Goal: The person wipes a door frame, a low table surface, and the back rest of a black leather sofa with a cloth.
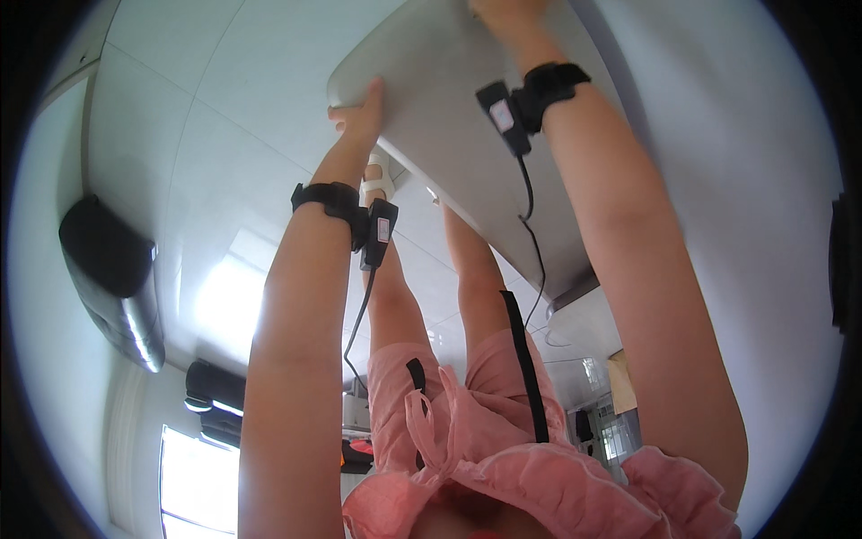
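A large pale grey panel with rounded corners (444, 121), possibly a tabletop, lies before me beside the wall. My left hand (358, 118) is at its left edge, thumb on the upper face and fingers curled around the rim. My right hand (508, 17) is over the panel's far part at the top of the view, blurred and partly cut off; its fingers and whatever it may touch cannot be made out. Each wrist wears a black strap with a small black module, the left module (379, 234) and the right module (505, 118), and a thin cable hangs from each.
Glossy floor tiles (236, 128) surround my legs and a white sandal (377, 176). A black padded seat (111, 269) stands at the left wall. Other dark seats (215, 391) are lower left, near a bright window (199, 478). The pale wall (754, 202) runs along the right.
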Demonstrator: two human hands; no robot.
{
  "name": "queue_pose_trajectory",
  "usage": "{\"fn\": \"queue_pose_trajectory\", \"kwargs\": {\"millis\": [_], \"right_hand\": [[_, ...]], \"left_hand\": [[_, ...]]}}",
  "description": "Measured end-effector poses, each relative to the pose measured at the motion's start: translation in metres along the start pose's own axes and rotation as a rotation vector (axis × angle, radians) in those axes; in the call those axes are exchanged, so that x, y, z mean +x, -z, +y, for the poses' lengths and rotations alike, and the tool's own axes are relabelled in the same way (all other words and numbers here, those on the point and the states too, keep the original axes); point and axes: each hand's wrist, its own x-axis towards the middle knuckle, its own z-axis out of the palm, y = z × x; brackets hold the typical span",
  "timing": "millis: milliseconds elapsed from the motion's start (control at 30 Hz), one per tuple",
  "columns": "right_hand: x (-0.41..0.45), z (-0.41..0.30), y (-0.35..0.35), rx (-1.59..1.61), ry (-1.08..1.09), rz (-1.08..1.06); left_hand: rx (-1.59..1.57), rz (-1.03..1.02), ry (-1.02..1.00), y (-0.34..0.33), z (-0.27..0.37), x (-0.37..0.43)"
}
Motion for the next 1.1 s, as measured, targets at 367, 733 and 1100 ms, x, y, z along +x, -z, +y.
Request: {"fn": "queue_pose_trajectory", "kwargs": {"millis": [367,733,1100], "right_hand": [[-0.155,0.058,0.03,-0.082,0.037,-0.273],[-0.362,0.197,0.103,-0.356,-0.531,0.131],[-0.183,0.204,0.047,-0.347,-0.874,0.531]], "left_hand": [[-0.125,-0.284,0.06,0.016,0.029,-0.011],[-0.2,-0.325,0.096,0.026,0.046,-0.006],[-0.12,-0.177,0.03,0.004,0.05,-0.026]]}}
